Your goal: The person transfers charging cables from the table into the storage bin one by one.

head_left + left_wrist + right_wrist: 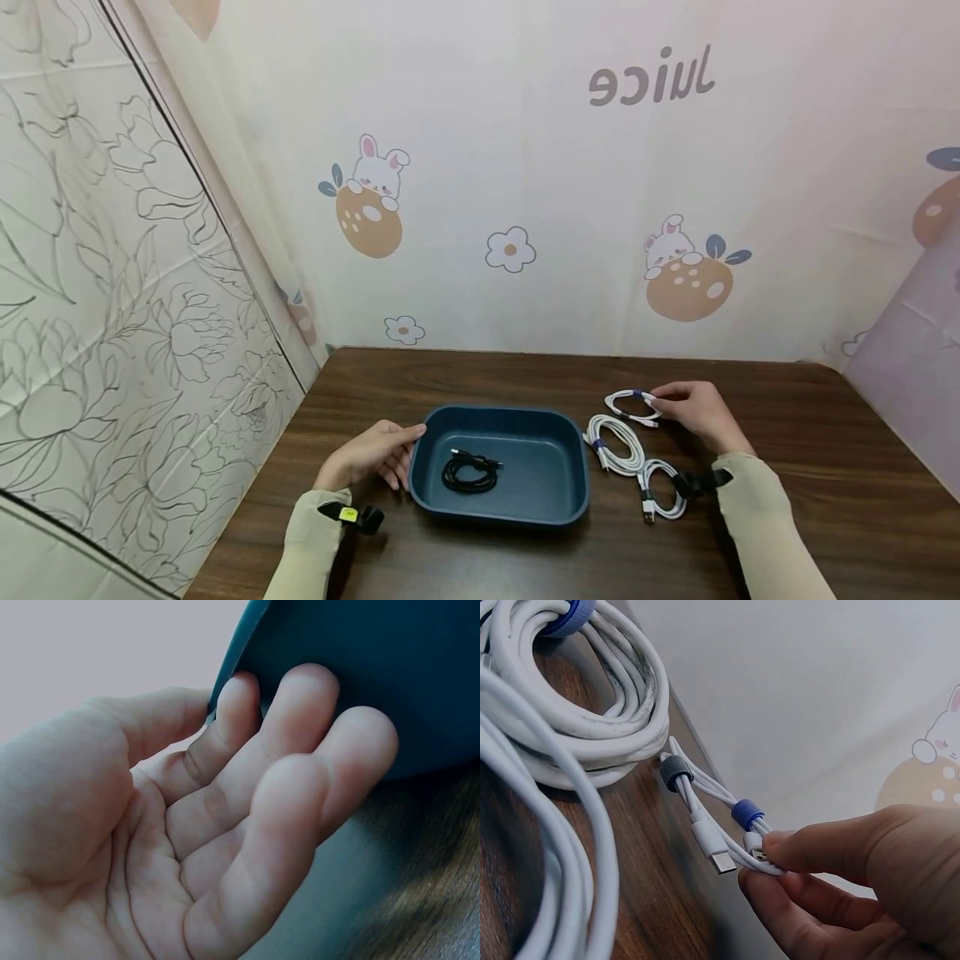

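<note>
A dark blue rectangular tray (525, 522) stands on the table with a coiled black cable (471, 485) inside it. At its left end my left hand (375, 454) grips the wall, thumb at the rim and fingers (307, 697) against the outside. My right hand (699, 410) pinches a small coiled white cable (619, 395) between thumb and fingertips. That coil carries a blue tie (748, 814) and a dark tie (676, 773), and a USB plug (721, 860) sticks out of it. Whether it still touches the table is hard to tell.
A thick white cable coil (615, 446) lies right of the tray. Nearer me is another white cable coil (663, 492), close to my right wrist. Behind the brown wooden table (465, 375) hangs a printed curtain (465, 167), with another patterned sheet (135, 250) at the left.
</note>
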`<state>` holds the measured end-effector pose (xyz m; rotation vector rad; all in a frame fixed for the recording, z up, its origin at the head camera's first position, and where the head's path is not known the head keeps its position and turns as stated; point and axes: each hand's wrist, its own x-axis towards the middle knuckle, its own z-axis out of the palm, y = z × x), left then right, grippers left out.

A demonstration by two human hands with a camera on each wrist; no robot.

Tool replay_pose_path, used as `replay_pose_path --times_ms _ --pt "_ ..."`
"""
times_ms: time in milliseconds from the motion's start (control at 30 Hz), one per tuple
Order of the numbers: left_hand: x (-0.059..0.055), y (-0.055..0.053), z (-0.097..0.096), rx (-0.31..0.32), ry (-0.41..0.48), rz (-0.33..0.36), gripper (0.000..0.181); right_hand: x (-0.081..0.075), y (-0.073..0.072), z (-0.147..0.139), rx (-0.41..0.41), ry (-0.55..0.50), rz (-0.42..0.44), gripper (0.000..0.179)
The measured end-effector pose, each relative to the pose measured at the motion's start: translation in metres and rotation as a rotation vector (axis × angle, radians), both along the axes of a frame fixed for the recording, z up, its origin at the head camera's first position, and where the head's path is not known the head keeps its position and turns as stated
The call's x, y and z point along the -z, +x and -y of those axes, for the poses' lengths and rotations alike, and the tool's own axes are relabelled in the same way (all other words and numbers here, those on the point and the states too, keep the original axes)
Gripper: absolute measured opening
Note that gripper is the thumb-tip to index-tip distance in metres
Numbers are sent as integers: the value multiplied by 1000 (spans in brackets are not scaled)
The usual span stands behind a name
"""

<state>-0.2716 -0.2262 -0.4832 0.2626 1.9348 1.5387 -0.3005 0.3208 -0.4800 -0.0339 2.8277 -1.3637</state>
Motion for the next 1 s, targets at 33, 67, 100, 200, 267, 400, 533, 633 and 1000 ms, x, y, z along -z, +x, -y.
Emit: replay_pose_path --times_ms 33,67,100,200,267,400,533,633,1000 --pt "0 0 0 0 0 1 54 -1 0 0 -2 8 -3 28" --pt "0 0 0 3 1 -3 54 -2 0 0 -3 16 -6 28" --pt "-1 0 -1 4 0 -3 54 -2 0 0 -2 21 -8 27" --pt "-1 0 -1 5 -2 -5 53 -3 0 1 -7 26 -11 27" --pt "-1 0 -1 4 -3 -6 53 -4 0 1 -11 26 -12 28" --pt "-1 1 -2 5 -5 -7 54 -4 0 0 -15 21 -6 28" --pt "-1 1 -3 17 -4 -10 56 -5 0 -1 -11 26 -19 28" --pt "1 1 -3 29 1 -1 58 -6 1 -2 -9 30 -26 28" --pt "-1 4 -2 43 -3 -1 57 -13 4 3 -1 118 -48 28"
